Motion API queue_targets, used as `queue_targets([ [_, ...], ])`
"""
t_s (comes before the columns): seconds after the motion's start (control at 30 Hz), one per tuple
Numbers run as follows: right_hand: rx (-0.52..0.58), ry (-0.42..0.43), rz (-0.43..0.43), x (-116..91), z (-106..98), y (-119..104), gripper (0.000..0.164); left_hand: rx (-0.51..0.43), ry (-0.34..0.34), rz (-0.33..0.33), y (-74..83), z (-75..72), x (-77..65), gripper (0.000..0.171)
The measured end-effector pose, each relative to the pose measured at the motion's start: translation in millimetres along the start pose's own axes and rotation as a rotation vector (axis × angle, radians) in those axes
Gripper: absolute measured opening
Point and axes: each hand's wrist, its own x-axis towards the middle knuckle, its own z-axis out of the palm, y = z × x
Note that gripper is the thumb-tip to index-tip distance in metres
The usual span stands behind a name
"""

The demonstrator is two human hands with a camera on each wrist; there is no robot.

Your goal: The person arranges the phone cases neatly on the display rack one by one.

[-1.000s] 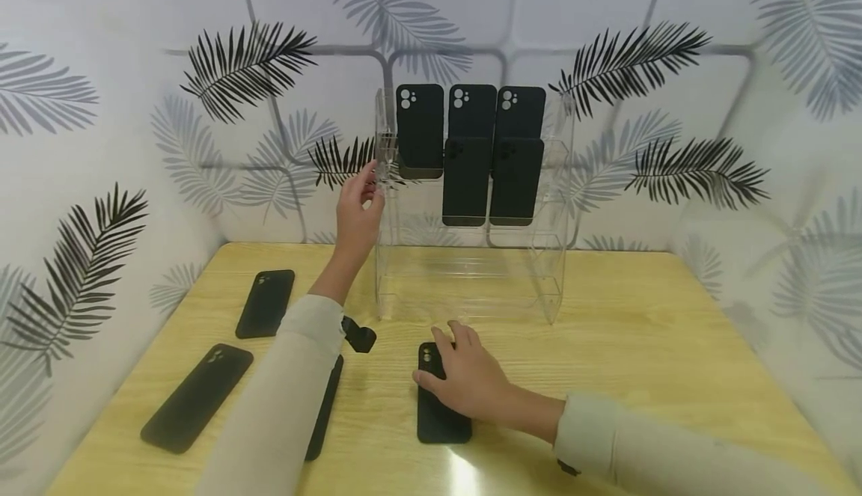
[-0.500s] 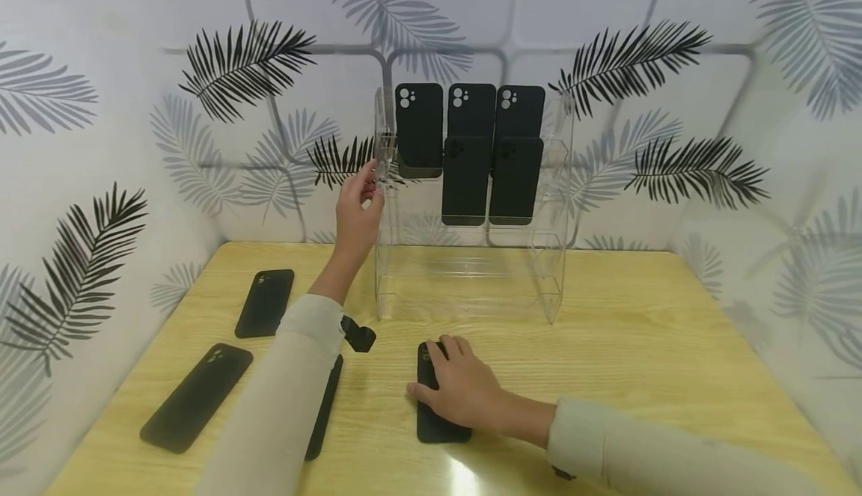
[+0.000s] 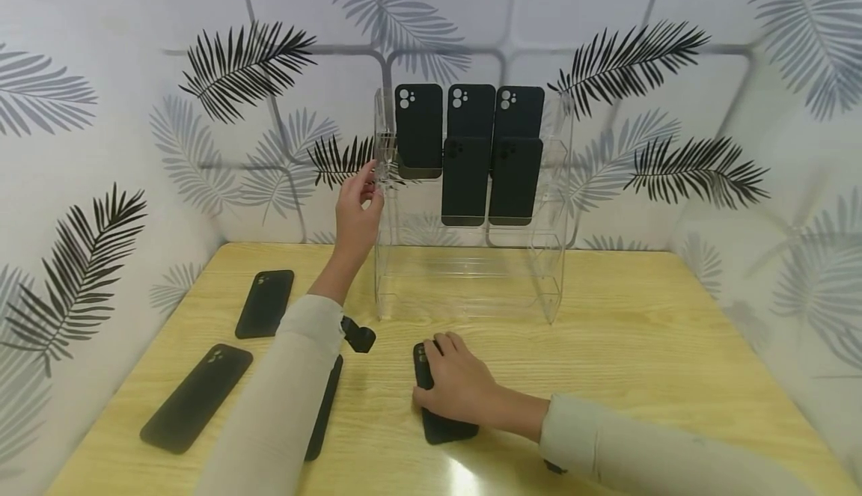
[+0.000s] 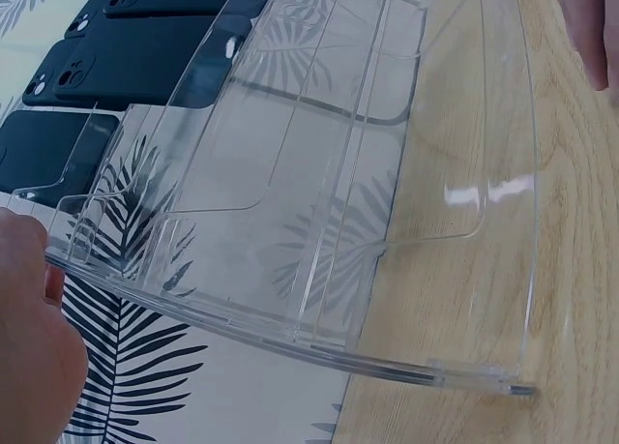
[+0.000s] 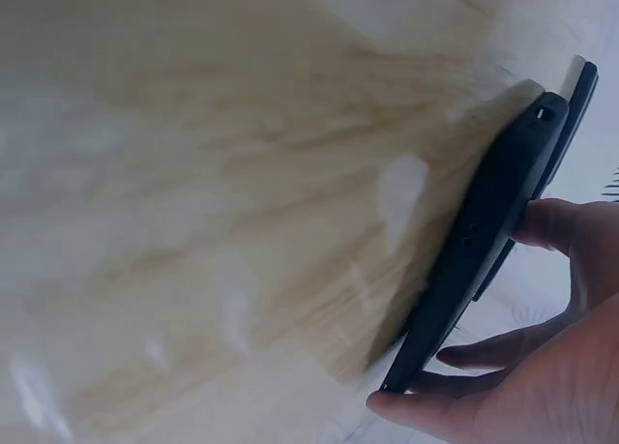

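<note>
My left hand [image 3: 358, 212] pinches the left side edge of a clear acrylic display rack [image 3: 465, 306], which stands upright at the back of the table. In the left wrist view the fingers lie against the rack's side panel [image 4: 280, 345]. My right hand [image 3: 461, 385] grips a black phone case [image 3: 446, 429] by its sides, just in front of the rack. The right wrist view shows the thumb on one side of that case [image 5: 474, 236] and fingertips at the other; its camera cutouts face up, partly covered by the fingers.
Several black phone cases [image 3: 419, 129] lean on the rack's upper tiers, three on the top row and two below. To the left lie another phone case [image 3: 266, 303], a second phone case [image 3: 197, 399] and a third phone case [image 3: 325, 414] partly under the left sleeve.
My right hand has come down onto the phone case and taken hold of its sides. The case has turned slightly on the table. The left hand stays on the rack.
</note>
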Motion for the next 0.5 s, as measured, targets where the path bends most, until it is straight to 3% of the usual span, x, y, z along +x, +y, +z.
queue_targets([
  [0.17, -0.061, 0.064, -0.043, -0.7, -5.9, -1.3, 0.075, -0.018, -0.005, 0.002, 0.0, -0.3, 0.1, 0.049],
  [0.37, -0.151, 0.232, -0.136, 3.1, -23.1, -2.6, 0.071, -0.027, -0.008, 0.015, 0.2, -0.6, -0.7, 0.048],
  [0.5, -0.148, 0.321, -0.141, 12.6, -40.8, -2.5, 0.070, -0.020, -0.005, 0.021, 0.7, -0.4, -0.8, 0.048],
])
